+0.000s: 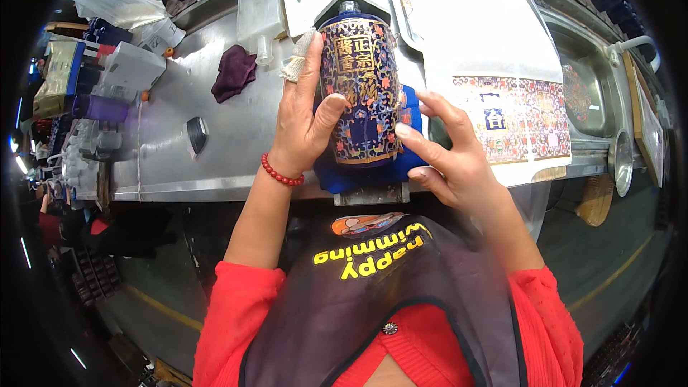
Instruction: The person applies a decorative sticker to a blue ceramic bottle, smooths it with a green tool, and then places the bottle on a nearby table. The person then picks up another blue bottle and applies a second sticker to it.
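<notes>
"How far along does the bottle (362, 93) look?"

"Well along, I'd judge, at least on the face we can see. A floral pattern with gold lettering covers it from shoulder to base. The far side is hidden, so I can't say whether the pattern goes all the way round or whether its edges are smooth."

"Where is it?"

"Close to the near edge of the table (158, 147), over a blue cloth (335, 179), its neck pointing to the far edge."

"And the hands?"

"The left hand (302, 115) grips the bottle's left side, thumb across the front, fingers along the flank, with some whitish fabric by the fingertips. The right hand (459, 150) is open, fingers loosely bent, the tips at the right flank. I can't tell whether they touch."

"So what's left?"

"Probably checking and smoothing that right flank, as far as I can judge. Toward the table's right end lies a patterned sheet (512, 118) with similar flowers, partly under a plain white sheet (480, 21), so there seems to be material unused."

"Anything on the left?"

"A crumpled purple cloth (234, 74) and a small dark flat piece (196, 136), both apart from the hands."
</notes>
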`<state>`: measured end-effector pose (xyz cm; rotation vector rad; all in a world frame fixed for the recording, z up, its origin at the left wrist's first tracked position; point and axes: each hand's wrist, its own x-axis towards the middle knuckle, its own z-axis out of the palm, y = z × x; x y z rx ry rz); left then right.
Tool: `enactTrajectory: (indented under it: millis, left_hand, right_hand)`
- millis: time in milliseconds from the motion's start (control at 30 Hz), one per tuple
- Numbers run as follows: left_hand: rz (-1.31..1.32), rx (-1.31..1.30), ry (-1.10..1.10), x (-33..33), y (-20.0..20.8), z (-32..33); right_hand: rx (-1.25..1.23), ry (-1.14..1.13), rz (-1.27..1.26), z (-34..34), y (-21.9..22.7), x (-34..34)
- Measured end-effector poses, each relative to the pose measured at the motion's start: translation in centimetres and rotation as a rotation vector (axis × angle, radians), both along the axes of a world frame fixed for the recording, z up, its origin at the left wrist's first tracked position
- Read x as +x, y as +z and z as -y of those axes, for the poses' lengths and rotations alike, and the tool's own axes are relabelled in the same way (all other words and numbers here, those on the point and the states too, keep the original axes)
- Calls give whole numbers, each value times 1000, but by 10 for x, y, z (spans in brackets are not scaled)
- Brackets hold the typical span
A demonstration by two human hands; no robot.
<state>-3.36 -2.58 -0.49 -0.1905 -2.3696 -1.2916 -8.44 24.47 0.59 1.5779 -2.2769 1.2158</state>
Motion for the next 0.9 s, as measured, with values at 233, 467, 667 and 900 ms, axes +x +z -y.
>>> enactTrajectory:
  millis: [233,467,667,900]
  left_hand:
    - [15,-1,-3,1,-1,1]
    - [-11,-47,3,0,-1,1]
    - [10,-27,-2,1,-1,1]
    - [27,-71,13,2,-1,3]
  right_hand:
    - [12,31,68,6,-16,12]
    - [51,18,70,1,-20,14]
    - [-75,13,50,0,-17,11]
    - [33,72,-18,-8,-19,10]
